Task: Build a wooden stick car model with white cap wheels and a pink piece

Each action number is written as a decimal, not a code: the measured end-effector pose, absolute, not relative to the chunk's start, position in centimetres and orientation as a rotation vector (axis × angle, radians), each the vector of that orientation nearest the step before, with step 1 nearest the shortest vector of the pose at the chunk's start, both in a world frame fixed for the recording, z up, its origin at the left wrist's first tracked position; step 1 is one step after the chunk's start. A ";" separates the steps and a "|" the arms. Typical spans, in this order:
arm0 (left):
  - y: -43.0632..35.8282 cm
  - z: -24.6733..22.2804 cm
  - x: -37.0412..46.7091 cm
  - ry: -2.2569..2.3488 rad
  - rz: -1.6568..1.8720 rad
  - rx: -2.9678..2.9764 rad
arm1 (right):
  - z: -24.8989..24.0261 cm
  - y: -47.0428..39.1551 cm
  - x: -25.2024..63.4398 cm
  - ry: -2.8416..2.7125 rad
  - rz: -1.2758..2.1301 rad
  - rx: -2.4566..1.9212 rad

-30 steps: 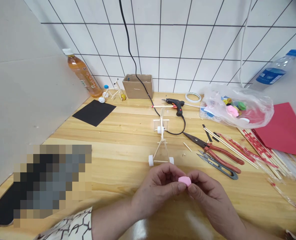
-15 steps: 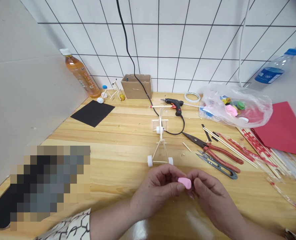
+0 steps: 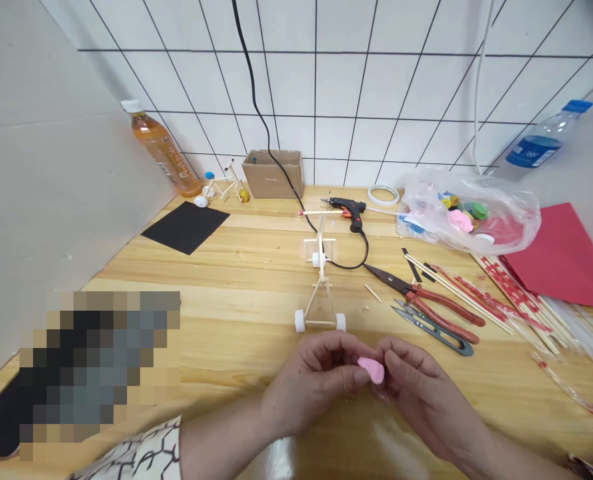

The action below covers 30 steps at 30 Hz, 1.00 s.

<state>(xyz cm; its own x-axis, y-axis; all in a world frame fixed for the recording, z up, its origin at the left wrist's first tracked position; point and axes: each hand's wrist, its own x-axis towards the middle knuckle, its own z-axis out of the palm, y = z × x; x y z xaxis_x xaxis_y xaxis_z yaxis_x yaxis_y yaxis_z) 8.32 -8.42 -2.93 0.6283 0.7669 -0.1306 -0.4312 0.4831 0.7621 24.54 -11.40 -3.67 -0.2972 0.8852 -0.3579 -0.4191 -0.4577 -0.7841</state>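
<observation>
A small lump of pink clay (image 3: 371, 370) is pinched between the thumb and fingers of my left hand (image 3: 321, 373). My right hand (image 3: 421, 383) is closed on the lump's right side, its thumb and fingertips touching it. Just beyond my hands stands a stick tricycle frame (image 3: 321, 280) with white wheels, two at the near end and one farther back. Its near right wheel is close to my left fingers.
Pliers (image 3: 441, 307) and snips (image 3: 436, 330) lie right of the frame, beside sticks (image 3: 456, 293). Behind are a glue gun (image 3: 351, 210), tape roll (image 3: 383, 195), cardboard box (image 3: 273, 180) and plastic bag of clay (image 3: 506, 227). Black paper (image 3: 186, 227) lies left.
The pink lump has tilted and turned slightly between my fingers, and my right thumb has shifted a little upward. The objects on the table look unmoved apart from a slight view shift.
</observation>
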 end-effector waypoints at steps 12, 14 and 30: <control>-8.5 -2.8 8.0 0.769 0.822 1.205 | -3.8 -11.5 24.8 -0.992 1.808 -1.188; -8.4 -2.8 7.9 0.783 0.843 1.311 | -3.8 -11.5 24.7 -1.012 1.800 -1.210; -8.2 -3.3 7.6 0.701 0.958 1.611 | -3.8 -11.5 24.5 -0.941 1.795 -1.212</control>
